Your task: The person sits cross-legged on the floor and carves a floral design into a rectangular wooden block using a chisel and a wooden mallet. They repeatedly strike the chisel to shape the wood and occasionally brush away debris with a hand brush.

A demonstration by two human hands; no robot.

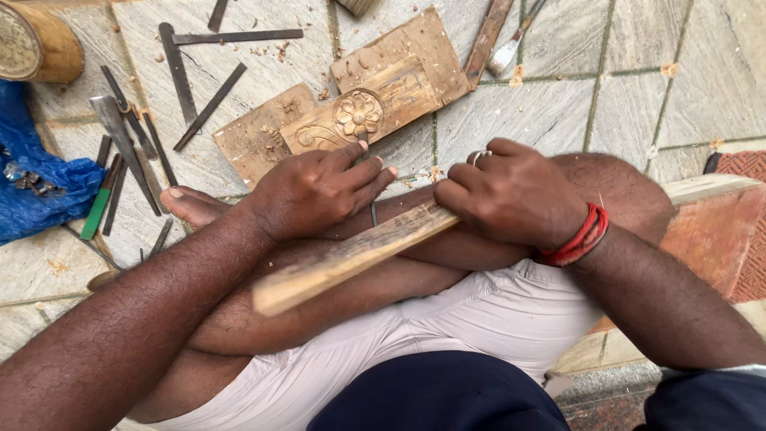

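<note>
A wooden stick (pixel 359 255) is gripped at its upper end by the closed right hand (pixel 511 195). A thin chisel (pixel 373 209), just above the stick, is pinched by the left hand (pixel 319 191), fingers partly extended. A carved panel (pixel 359 116) is laid beyond the stick.

blue cloth (pixel 32 183), scattered chisels (pixel 120 136), bamboo drum (pixel 36 40) on stone floor (pixel 686 72)

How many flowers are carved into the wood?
1: a round carved flower on the pale wooden panel lying on the stone floor, just past the left hand. Hands may hide more.
</note>
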